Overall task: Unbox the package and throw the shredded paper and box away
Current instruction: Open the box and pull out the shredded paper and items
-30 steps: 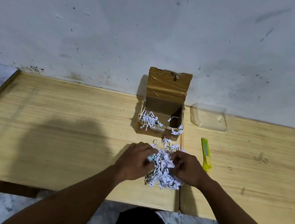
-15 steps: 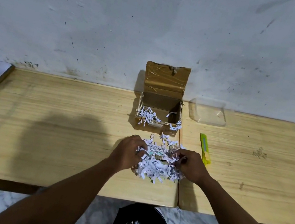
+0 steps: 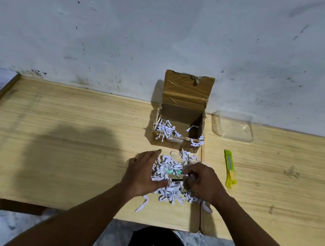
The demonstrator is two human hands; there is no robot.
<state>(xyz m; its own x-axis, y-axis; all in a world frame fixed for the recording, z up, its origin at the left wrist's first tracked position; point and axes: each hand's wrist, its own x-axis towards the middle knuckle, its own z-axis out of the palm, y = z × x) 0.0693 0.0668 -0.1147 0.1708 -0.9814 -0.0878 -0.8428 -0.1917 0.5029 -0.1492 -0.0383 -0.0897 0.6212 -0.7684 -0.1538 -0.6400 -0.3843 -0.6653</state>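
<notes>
Up against a stained white wall (image 3: 130, 30), the wooden surface (image 3: 55, 147) is carrying an open box (image 3: 180, 123); left hand (image 3: 143, 176) spread, right hand (image 3: 204, 183) pinching shredded paper (image 3: 168, 166).

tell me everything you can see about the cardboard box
The cardboard box is small, brown and wrapped in glossy brown tape. It stands upright on the wooden table, with its back close to the wall. Its lid is flipped up and back, so the top is open. Inside, a few strips of white shredded paper remain, some spilling over the front rim. Neither hand touches it.
</notes>
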